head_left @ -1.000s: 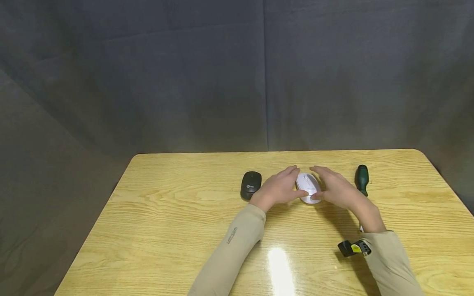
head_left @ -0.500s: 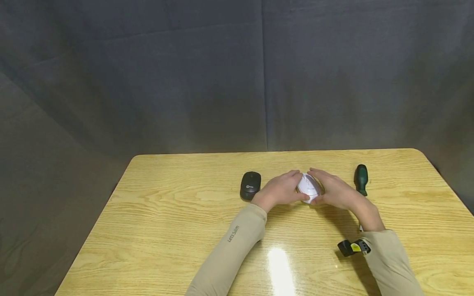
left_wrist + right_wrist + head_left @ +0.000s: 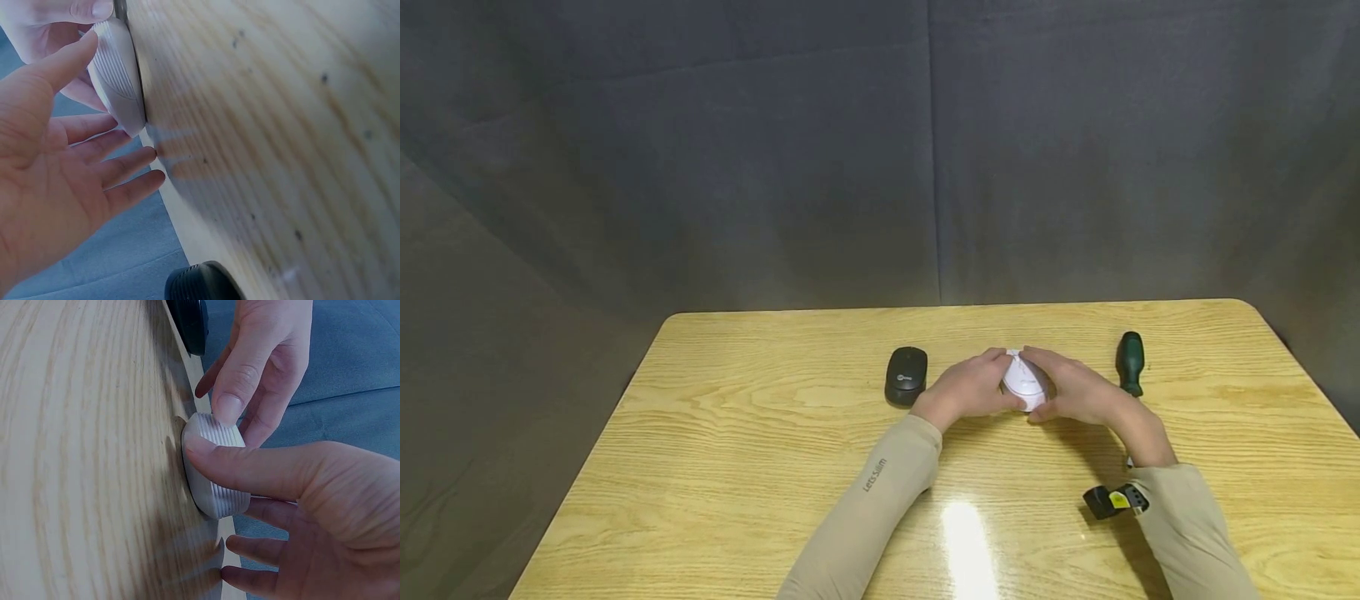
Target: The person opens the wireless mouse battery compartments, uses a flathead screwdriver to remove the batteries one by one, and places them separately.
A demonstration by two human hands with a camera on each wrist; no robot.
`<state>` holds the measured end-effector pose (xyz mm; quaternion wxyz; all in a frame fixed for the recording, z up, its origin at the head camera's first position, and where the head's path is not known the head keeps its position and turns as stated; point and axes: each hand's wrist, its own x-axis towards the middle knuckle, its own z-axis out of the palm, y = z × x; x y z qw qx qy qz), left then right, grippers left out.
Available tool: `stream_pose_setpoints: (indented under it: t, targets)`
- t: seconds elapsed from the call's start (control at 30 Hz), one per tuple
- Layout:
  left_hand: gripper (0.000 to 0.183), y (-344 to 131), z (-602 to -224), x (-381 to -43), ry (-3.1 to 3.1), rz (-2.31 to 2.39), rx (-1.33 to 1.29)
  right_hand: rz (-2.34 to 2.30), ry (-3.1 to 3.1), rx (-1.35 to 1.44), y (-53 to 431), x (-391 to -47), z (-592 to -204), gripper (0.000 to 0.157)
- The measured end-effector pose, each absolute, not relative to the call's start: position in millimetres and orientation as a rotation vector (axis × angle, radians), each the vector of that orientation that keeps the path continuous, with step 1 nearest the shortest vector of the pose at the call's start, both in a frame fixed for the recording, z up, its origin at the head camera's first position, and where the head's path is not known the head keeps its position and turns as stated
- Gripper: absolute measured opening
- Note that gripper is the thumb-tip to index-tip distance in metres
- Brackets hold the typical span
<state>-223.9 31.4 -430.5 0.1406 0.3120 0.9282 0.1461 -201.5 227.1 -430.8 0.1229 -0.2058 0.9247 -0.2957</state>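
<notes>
A white computer mouse [image 3: 1024, 383] with ribbed sides lies on the table between both hands. From its left side my left hand [image 3: 972, 385] pinches it, thumb at the near end and index finger toward the far end; the other fingers of this hand [image 3: 69, 150] are spread. My right hand [image 3: 1078, 390] holds the opposite side the same way, and the right wrist view shows its thumb [image 3: 244, 465] on the ribbed side. A black computer mouse [image 3: 907, 377] sits just left of my left hand. Parts of the white mouse are hidden by fingers.
A screwdriver with a dark green handle [image 3: 1130, 363] lies right of my right hand, its shaft mostly hidden behind the forearm. The wooden table [image 3: 737, 467] ends at a dark grey curtain [image 3: 775, 167]. A black wrist camera [image 3: 1101, 502] hangs from my right sleeve.
Both hands have drawn inward, and their thumbs and fingers now close against the white mouse's sides. The black mouse and the screwdriver have stayed in place.
</notes>
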Motion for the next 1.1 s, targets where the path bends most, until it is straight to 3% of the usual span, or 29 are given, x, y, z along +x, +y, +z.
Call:
stream_pose_setpoints:
  t: [1.1]
  targets:
    - [0.076,26.0,-436.7,-222.5,2.642,0.560,0.871,-0.952,2.696,-0.659,230.8,-197.4,-439.0,0.090]
